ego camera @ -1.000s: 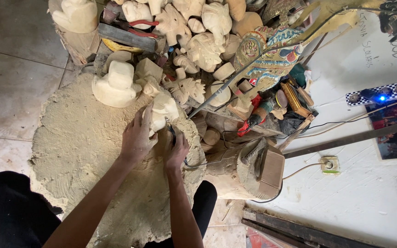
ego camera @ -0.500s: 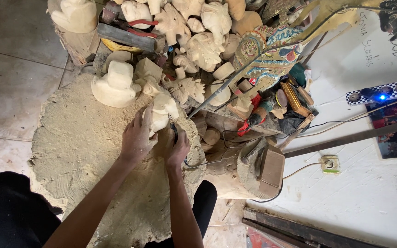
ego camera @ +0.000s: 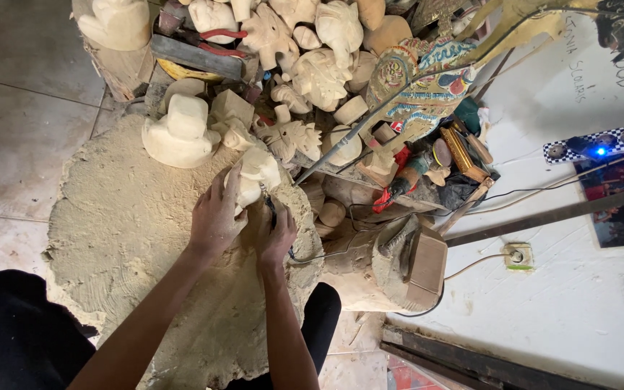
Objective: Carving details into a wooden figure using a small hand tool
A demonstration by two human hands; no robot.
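Floor tiles [ego camera: 16, 137]: grey, far left of both hands, beyond the mound's edge.
Sawdust mound [ego camera: 124, 217]: pale, ridged heap under and left of the left hand; forearms lie across it.
Hat-shaped carving [ego camera: 180, 131]: unpainted wood, up and left of the left hand, resting on the mound's top edge.
Left hand [ego camera: 214, 217]: grip clamped on the pale carving, fingers spread over its lower left side, thumb toward the other hand.
Pale carving [ego camera: 258, 173]: small unpainted wooden figure, just above both hands, held at the mound's upper right; its lower part hidden by fingers.
Right hand [ego camera: 276, 235]: grip closed around a slim dark tool [ego camera: 269, 206], just right of the left hand; the tool's tip touches the carving's right side. A thin cord [ego camera: 326, 254] runs off to the right.
Carving pile [ego camera: 312, 65]: many unpainted wooden figures, above and right of the hands.
Painted puppet [ego camera: 420, 79]: flat, multicoloured, farther right.
Wall socket [ego camera: 518, 256]: well right of the right hand.
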